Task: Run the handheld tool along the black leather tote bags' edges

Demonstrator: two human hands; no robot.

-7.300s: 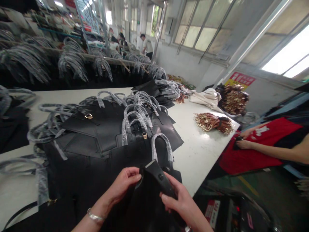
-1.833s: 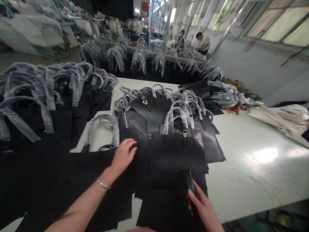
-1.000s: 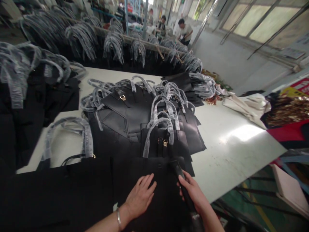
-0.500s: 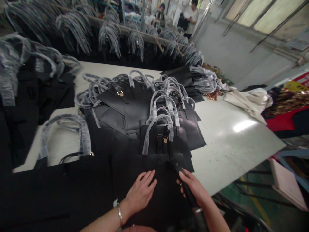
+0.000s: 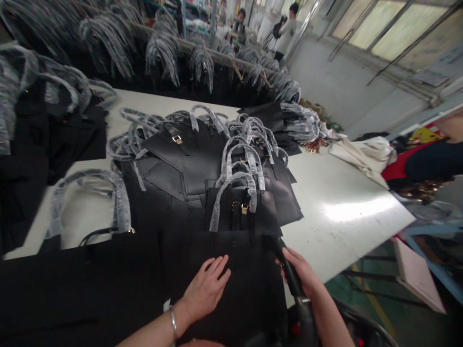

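Note:
My left hand (image 5: 208,289) lies flat with stretched fingers on a black leather-like bag panel (image 5: 249,299) in front of me. A silver bangle circles that wrist. My right hand (image 5: 302,272) is wrapped round a black hose handle (image 5: 289,272), its tip over the panel's upper right corner. A grey ring joins the handle to a thicker black tube below. Just beyond the panel lies a black bag (image 5: 265,209) with gold buckles and plastic-wrapped handles. To the left, a wrapped handle loop (image 5: 121,202) stands up behind more black material.
Overlapping black bag pieces (image 5: 202,164) cover the middle of the white table (image 5: 336,231). More are piled at the left (image 5: 72,135). Bundles of wrapped handles (image 5: 162,58) hang on a rail behind. Cream cloth (image 5: 358,156) and a person's dark sleeve (image 5: 434,159) are at the right.
My right hand and the hose handle have moved right along the panel's upper edge. My left hand stays flat on the panel. A person's arm has come in at the right edge.

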